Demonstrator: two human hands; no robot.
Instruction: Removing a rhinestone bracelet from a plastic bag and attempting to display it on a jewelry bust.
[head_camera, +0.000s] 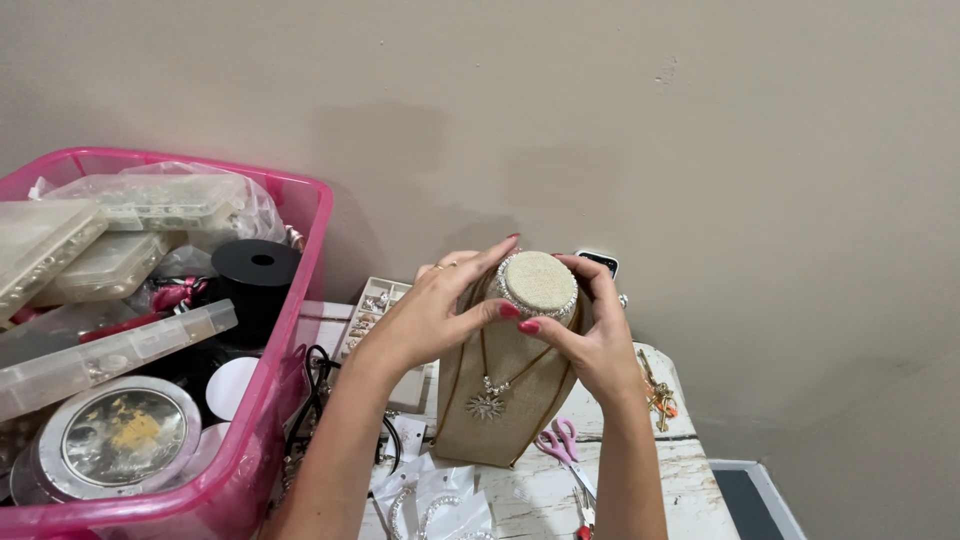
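Wall: plain beige, straight ahead of me, behind everything.
Bin (300, 215): a big pink plastic bin on my left, packed with clear bead boxes, a black spool (256, 266) and a round tin with a clear lid (122, 437). It sits well apart from my hands.
Table (650, 480): white, worn wood, carrying the bust and the small litter around it.
Bust (500, 410): a burlap neck stand, upright on the table right in front of me, its long axis vertical. Its round cream top (537, 282) faces me, level with my hands.
Left hand (425, 315): comes in from the left, fingers curled against the neck of the bust, thumb tip pressing on the beaded strand at the rim.
Right hand (595, 340): comes in from the right, cupping the other side of the neck, thumb tip meeting the left thumb at the front. Both hands are equally near, closed on the neck between them.
Choker (572, 303): a sparkly beaded strand wrapped around the top rim, pinched under both thumbs.
Pendant (487, 404): a star on a thin chain, hanging down the front of the bust below my thumbs.
Scissors (560, 445): pink handles, flat on the table just right of the base.
Tray (368, 312): a small compartment box of findings behind my left wrist.
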